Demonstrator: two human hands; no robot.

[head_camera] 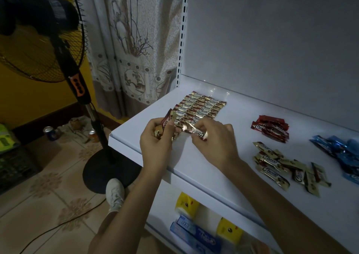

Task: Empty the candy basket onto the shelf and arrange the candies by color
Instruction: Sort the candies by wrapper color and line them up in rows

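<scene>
On the white shelf (213, 168), gold Choco candies lie in tidy rows (202, 106) near the back left corner. My left hand (155, 143) grips a small bunch of gold candies (165, 125) at the rows' front edge. My right hand (213, 143) pinches one gold candy (200, 134) just right of it, low over the shelf. A loose heap of gold candies (281, 166) lies to the right. Red candies (272, 129) sit in a pile behind that heap. Blue candies (342, 152) are at the far right. No basket is in view.
A standing fan (58, 59) rises left of the shelf, its base (108, 170) on the tiled floor beside my white shoe (114, 193). Yellow and blue packages (196, 226) fill the lower shelf. A curtain (136, 49) hangs behind; cans (49, 133) stand on the floor.
</scene>
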